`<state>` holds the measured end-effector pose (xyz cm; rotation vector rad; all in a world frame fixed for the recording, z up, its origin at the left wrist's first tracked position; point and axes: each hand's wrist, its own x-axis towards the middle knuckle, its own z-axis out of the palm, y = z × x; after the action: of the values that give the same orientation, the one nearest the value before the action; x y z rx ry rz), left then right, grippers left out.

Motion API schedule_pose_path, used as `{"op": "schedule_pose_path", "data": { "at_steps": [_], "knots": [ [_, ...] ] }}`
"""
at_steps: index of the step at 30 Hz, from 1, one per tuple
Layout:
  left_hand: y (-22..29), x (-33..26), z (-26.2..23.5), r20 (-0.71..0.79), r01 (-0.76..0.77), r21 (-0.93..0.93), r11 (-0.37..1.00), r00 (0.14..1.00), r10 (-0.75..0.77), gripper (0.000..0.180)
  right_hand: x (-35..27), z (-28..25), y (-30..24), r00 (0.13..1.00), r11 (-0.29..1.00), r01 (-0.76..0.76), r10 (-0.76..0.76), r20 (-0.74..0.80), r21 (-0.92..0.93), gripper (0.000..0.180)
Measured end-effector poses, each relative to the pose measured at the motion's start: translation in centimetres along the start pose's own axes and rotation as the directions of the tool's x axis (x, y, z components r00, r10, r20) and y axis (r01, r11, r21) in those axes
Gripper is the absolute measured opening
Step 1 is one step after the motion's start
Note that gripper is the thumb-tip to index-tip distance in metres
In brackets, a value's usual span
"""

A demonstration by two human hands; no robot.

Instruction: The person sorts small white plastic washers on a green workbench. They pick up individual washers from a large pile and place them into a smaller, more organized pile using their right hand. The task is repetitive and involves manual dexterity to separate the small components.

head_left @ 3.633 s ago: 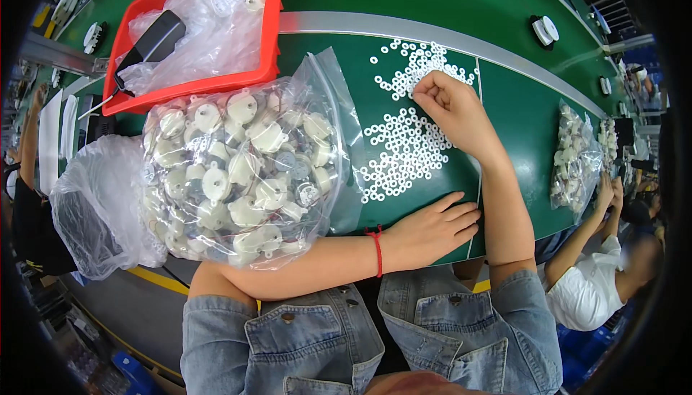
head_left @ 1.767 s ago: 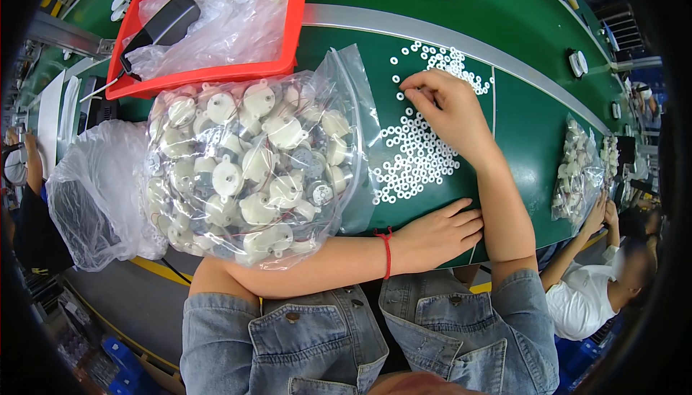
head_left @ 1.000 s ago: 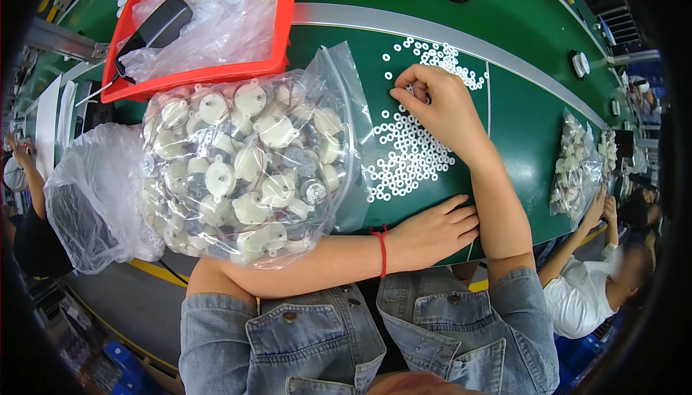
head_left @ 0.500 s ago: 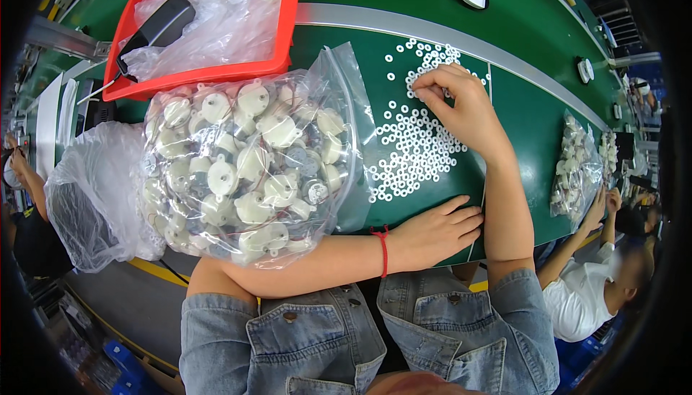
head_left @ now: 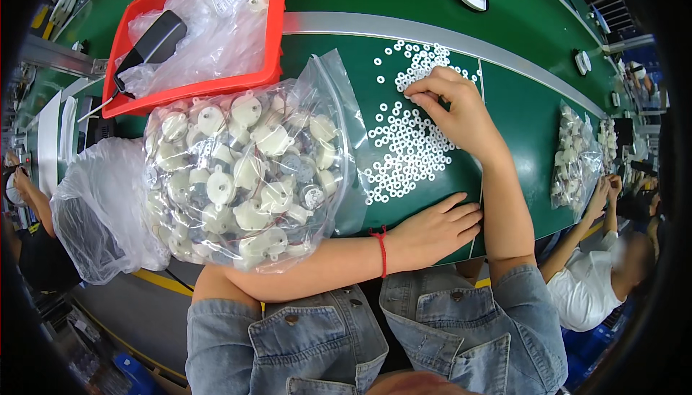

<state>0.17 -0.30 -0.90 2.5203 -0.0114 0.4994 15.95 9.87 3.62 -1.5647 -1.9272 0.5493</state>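
Small white ring washers (head_left: 411, 153) lie scattered in a loose pile on the green tabletop. Over the upper part of the pile is my right hand (head_left: 454, 110), its thumb and forefinger pinched together at the washers. Whatever is between those fingertips is too small to make out. My left hand (head_left: 436, 233) lies flat at the near edge of the table, fingers stretched out, below the pile and holding nothing. Against my left forearm rests a large clear plastic bag (head_left: 245, 175) full of cream-coloured small motors with thin wires.
A red bin (head_left: 276, 31) with crumpled plastic and a black adapter (head_left: 155, 40) stands behind the bag. An empty-looking clear bag (head_left: 101, 207) hangs at the left edge. Another bag of motors (head_left: 573, 157) lies to the right, near a co-worker's hands (head_left: 604, 192). A metal strip (head_left: 346, 24) crosses the table.
The whole view has shifted slightly, so the bin, bag and washers appear a little further left and lower. My right hand stays pinched over the pile; my left hand still lies flat.
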Motion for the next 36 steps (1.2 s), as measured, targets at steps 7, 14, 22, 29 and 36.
{"op": "schedule_pose_path", "data": {
  "at_steps": [7, 14, 22, 29, 36],
  "knots": [
    [0.0, 0.0, -0.1, -0.003, 0.008, 0.003, 1.000, 1.000, -0.008, 0.044, -1.4, 0.6, -1.2, 0.995, 0.997, 0.073, -0.073, -0.074, 0.000, 0.013],
    [0.0, 0.0, 0.0, -0.013, 0.007, -0.004, 1.000, 1.000, -0.007, 0.044, -2.7, -1.3, 0.4, 0.987, 0.993, -0.115, 0.115, -0.116, 0.005, 0.014],
    [0.0, 0.0, -0.2, 0.012, 0.008, -0.015, 1.000, 1.000, -0.008, 0.047, -3.0, 0.3, 1.1, 0.984, 0.989, -0.120, 0.130, -0.123, 0.087, 0.015],
    [0.0, 0.2, -0.8, 0.046, 0.007, -0.017, 1.000, 0.999, -0.006, 0.048, -2.2, 1.0, 0.8, 0.986, 0.995, -0.098, 0.098, -0.135, 0.002, 0.013],
    [0.0, 0.2, -0.7, 0.038, 0.010, -0.017, 1.000, 0.999, -0.009, 0.047, -2.5, 0.4, 0.6, 0.980, 0.987, -0.157, 0.161, -0.119, 0.044, 0.011]
  ]
}}
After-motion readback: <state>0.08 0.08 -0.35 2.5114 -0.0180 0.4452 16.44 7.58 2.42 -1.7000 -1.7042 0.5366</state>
